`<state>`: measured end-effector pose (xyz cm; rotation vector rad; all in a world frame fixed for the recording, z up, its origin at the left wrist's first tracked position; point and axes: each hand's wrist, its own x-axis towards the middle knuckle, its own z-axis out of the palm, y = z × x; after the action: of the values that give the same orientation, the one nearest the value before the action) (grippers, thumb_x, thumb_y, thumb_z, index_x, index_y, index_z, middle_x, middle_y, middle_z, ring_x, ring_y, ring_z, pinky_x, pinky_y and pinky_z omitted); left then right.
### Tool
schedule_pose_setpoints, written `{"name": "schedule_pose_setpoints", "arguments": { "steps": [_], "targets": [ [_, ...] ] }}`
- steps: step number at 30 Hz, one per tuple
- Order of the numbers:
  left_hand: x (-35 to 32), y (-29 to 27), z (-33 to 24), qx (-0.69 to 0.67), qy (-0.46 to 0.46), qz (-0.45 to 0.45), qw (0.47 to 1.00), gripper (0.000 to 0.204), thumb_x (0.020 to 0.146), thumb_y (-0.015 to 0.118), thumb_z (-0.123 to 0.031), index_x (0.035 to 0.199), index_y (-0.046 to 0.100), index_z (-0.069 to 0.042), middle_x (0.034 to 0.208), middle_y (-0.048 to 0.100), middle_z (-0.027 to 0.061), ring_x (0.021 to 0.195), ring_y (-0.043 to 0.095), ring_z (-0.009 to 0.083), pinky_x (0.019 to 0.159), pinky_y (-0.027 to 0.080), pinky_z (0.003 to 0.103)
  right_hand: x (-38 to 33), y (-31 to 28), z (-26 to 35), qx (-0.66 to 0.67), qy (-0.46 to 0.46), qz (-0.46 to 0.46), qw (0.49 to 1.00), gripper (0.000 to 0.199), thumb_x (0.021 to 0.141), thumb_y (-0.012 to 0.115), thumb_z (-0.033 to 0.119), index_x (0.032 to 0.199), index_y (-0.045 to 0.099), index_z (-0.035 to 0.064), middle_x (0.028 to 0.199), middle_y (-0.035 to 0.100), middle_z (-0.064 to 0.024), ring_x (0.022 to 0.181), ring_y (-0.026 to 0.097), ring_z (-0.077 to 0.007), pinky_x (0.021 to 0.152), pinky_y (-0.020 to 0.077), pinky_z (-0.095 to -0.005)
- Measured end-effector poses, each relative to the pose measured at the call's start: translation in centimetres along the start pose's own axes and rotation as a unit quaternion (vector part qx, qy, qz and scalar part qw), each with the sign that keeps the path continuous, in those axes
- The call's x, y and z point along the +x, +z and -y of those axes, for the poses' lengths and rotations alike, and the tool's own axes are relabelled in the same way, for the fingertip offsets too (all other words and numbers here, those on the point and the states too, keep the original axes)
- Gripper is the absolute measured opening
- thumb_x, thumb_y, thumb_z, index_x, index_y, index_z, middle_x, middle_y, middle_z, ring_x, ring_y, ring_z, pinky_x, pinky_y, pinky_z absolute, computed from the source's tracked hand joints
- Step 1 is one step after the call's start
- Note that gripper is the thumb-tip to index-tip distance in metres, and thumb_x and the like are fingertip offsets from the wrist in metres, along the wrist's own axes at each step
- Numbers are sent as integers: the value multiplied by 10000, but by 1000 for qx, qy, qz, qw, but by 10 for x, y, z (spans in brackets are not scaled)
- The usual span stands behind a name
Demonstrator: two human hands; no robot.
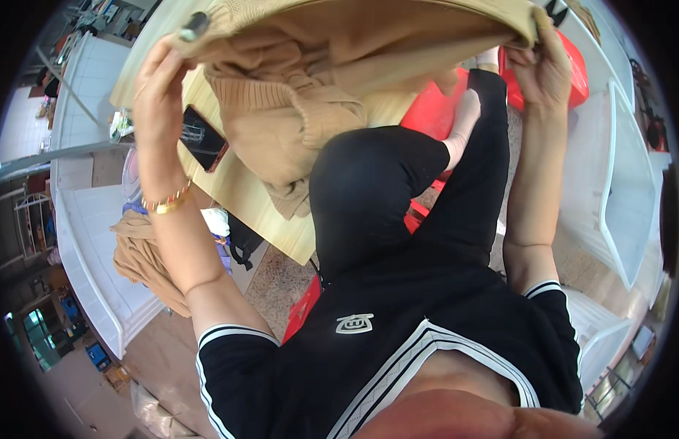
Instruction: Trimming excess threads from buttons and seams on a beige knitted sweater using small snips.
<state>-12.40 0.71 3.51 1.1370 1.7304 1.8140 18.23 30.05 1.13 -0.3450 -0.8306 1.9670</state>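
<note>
A tan knit sweater (pixel 420 51) is stretched wide between my two raised hands, its edge pulled nearly straight across the top of the view. My left hand (pixel 160 77) grips one end; a small dark blurred object (pixel 195 26), too unclear to name, sits by its fingertips. At the other end, my right hand (pixel 542 69) pinches the edge between thumb and fingers. A dark pointed thing (pixel 556 12) shows just beyond that hand. Ribbed parts of the tan knit hang down over the light wooden table (pixel 292 238).
A dark phone (pixel 203 139) lies on the table beside my left forearm. More tan knitwear (pixel 143 252) rests in a white bin (pixel 91 256) at the left. White bins (pixel 610 186) stand at the right. A red stool (pixel 436 110) is beyond my bent knee.
</note>
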Motion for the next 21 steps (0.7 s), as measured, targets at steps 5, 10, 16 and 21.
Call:
{"name": "schedule_pose_setpoints", "arguments": {
  "steps": [5,10,16,21],
  "targets": [
    [-109,21,-55,198,36,-37,979,273,870,628,-201,953,641,59,942,621,90,882,552,162,830,405,281,10,45,-9,11,-24,-68,997,240,963,562,261,836,601,61,726,585,-13,584,504,-112,543,417,-232],
    [-167,52,0,505,177,30,844,278,751,644,12,1015,704,-45,927,667,92,872,625,259,791,447,335,25,12,-62,-365,60,181,911,178,844,633,214,760,601,60,712,567,8,639,518,-87,610,396,-226],
    [-187,53,50,499,152,-114,845,319,755,648,28,1045,719,-84,964,670,87,911,632,258,843,458,348,6,43,-110,-572,137,230,776,92,831,632,86,794,634,1,682,589,3,618,532,-81,595,415,-226],
    [-186,61,44,503,145,-100,846,388,713,706,-12,1097,685,-65,1017,675,76,954,618,247,858,453,346,38,-5,-143,-566,-111,350,739,145,862,606,106,886,625,-36,814,601,-83,805,575,-177,758,449,-317]
  ]
}}
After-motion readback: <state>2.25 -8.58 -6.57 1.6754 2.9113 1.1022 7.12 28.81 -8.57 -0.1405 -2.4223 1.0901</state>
